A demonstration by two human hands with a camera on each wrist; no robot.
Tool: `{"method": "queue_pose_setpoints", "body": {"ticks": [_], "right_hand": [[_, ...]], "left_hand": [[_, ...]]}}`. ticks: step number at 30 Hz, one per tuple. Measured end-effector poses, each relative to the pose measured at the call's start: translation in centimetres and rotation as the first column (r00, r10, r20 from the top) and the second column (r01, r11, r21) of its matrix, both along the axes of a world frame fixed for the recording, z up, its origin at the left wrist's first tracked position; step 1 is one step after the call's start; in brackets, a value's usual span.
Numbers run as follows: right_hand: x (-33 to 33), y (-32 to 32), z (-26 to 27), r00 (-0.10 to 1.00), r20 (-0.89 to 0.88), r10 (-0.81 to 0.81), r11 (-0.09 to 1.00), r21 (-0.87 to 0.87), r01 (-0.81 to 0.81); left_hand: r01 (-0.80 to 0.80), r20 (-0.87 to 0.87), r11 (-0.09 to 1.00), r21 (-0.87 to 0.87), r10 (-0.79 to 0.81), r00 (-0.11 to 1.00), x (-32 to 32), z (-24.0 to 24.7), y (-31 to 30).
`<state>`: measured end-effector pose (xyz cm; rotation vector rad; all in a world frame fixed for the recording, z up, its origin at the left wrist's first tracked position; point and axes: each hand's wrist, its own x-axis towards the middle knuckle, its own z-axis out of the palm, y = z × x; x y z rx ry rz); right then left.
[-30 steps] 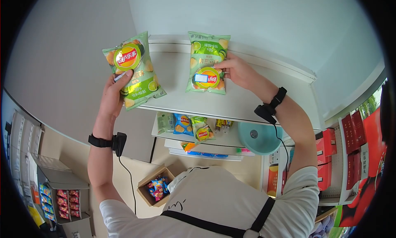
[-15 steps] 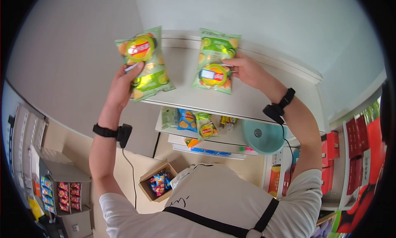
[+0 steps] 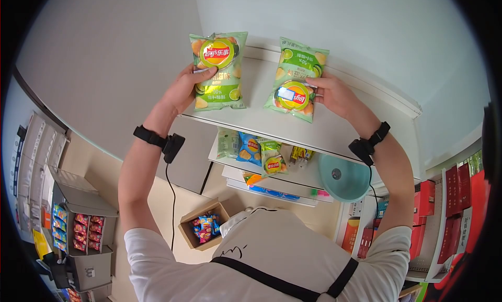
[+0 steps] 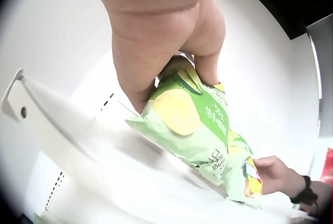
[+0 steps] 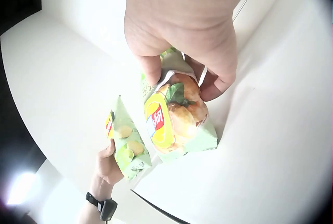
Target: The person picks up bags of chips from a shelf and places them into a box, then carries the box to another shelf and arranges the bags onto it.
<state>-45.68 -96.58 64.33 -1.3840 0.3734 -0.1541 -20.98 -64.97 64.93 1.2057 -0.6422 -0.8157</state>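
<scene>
In the head view my left hand (image 3: 184, 88) grips a green Lay's chip bag (image 3: 222, 95) by its left side, thumb across the front, with the logo the right way up. My right hand (image 3: 334, 94) pinches a second green chip bag (image 3: 295, 71) at its right edge; this one is upside down, and a white label sits on its logo. Both bags are over the white top shelf (image 3: 251, 121), side by side with a gap between them. From the left wrist, the held chip bag (image 4: 177, 112) shows its lower end; the right wrist view shows the other chip bag (image 5: 179, 114) close up.
On the shelf below stand more chip bags (image 3: 250, 149) and a teal basin (image 3: 344, 179). A cardboard box (image 3: 191, 236) of small snack packs is on the floor. Stocked racks stand at left (image 3: 83, 197) and right (image 3: 449, 213). A white wall (image 3: 324, 19) rises behind the shelf.
Both hands and their bags have shifted right in the head view. The left bag has turned from tilted to nearly upright, and the right bag now leans slightly. Both grips stay the same.
</scene>
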Motion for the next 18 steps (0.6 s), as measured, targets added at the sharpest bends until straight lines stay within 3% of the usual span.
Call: {"method": "queue_pose_setpoints", "body": {"ticks": [7,10,14,18], "right_hand": [[0.2,-0.2,-0.2,1.0,0.018,0.004,0.999,-0.05,-0.004],[-0.1,1.0,1.1,0.999,0.041,0.018,0.996,-0.089,-0.014],[-1.0,3.3,2.7,0.997,0.07,0.011,0.99,-0.138,-0.001],[0.4,3.6,3.1,0.999,0.005,0.049,0.985,-0.165,-0.047]], "left_hand": [[-0.03,0.173,0.999,0.037,0.023,0.985,2.7,2.2,-2.9],[0.065,0.13,0.989,0.133,-0.082,0.988,1.1,3.1,-4.0],[0.113,0.099,0.989,0.1,-0.123,0.987,-1.9,3.8,-4.2],[0.076,0.147,0.985,0.158,-0.099,0.984,-0.5,3.4,-4.7]]}}
